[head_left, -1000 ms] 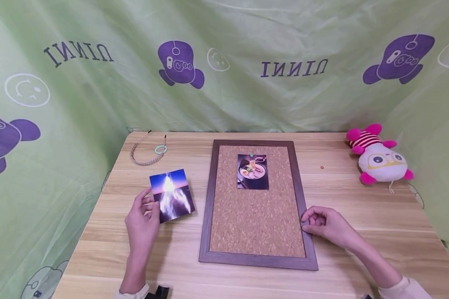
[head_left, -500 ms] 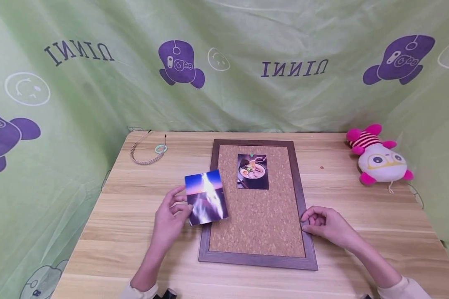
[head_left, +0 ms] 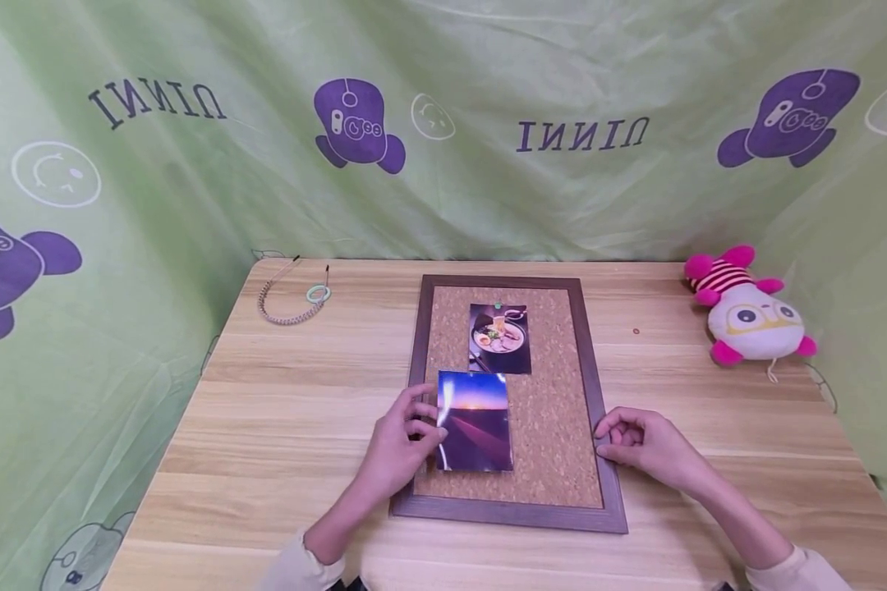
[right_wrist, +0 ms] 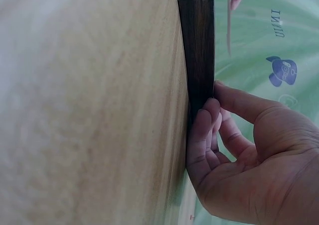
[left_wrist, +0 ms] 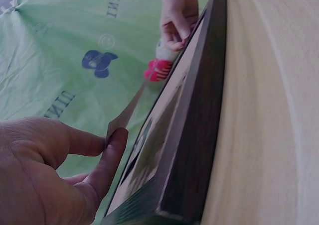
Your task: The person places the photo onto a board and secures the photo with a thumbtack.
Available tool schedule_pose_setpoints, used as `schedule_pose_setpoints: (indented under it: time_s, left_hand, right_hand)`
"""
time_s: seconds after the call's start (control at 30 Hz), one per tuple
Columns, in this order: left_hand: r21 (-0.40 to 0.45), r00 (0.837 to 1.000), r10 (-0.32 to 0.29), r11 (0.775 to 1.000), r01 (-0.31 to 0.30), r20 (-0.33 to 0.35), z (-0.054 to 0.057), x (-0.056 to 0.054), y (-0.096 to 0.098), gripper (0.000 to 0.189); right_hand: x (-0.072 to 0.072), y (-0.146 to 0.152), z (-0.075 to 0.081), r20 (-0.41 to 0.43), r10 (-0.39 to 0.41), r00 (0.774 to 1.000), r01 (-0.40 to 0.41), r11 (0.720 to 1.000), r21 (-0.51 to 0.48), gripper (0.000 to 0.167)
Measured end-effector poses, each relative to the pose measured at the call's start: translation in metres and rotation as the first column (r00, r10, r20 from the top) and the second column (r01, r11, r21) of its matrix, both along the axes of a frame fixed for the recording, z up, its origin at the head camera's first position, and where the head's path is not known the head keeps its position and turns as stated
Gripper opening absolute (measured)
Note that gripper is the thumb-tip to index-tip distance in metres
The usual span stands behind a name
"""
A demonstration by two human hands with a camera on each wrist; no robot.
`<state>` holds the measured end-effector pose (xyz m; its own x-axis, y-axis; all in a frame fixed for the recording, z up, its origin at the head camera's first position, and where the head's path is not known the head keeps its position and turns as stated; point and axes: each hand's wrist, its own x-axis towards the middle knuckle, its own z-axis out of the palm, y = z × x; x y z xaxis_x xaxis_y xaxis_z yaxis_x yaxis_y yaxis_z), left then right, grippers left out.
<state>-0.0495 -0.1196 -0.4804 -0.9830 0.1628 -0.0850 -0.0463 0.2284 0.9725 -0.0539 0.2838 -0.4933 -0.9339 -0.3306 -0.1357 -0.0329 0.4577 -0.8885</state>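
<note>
My left hand (head_left: 397,447) pinches a sunset photo (head_left: 475,423) by its left edge. In the left wrist view the photo (left_wrist: 124,113) is held above the board, apart from its surface. Below it lies a cork board (head_left: 554,427) with a dark wooden frame, flat on the table. A photo of a ramen bowl (head_left: 498,341) is on the upper part of the cork, with a green pushpin (head_left: 498,305) at its top edge. My right hand (head_left: 639,443) grips the frame's right side; in the right wrist view its thumb and fingers hold the dark edge (right_wrist: 198,46).
A plush toy (head_left: 750,312) with pink limbs lies at the table's back right. A beaded headband (head_left: 288,320) and a mint green ring (head_left: 318,294) lie at the back left. One tiny brown object (head_left: 636,332) is right of the board. Green cloth (head_left: 458,205) hangs behind the table.
My left hand has carried the sunset photo rightward from beside the board to over its lower left cork, turning it straighter. The right hand and the board stay in place.
</note>
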Motion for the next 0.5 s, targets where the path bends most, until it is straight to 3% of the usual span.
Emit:
schedule_pose_setpoints:
  time_s: [0.13, 0.5]
  left_hand:
    - [-0.011, 0.998, -0.057, 0.998, 0.057, -0.017, -0.004, -0.001, 0.011, 0.065]
    - [-0.012, 0.994, -0.106, 0.994, 0.106, -0.026, -0.008, -0.006, 0.034, 0.066]
  right_hand:
    - [0.000, 0.000, 0.000, 0.005, 0.000, 1.000, 0.000, 1.000, -0.008, 0.017]
    - [-0.001, 0.000, 0.000, 0.006, 0.005, 1.000, -0.005, 1.000, -0.013, 0.017]
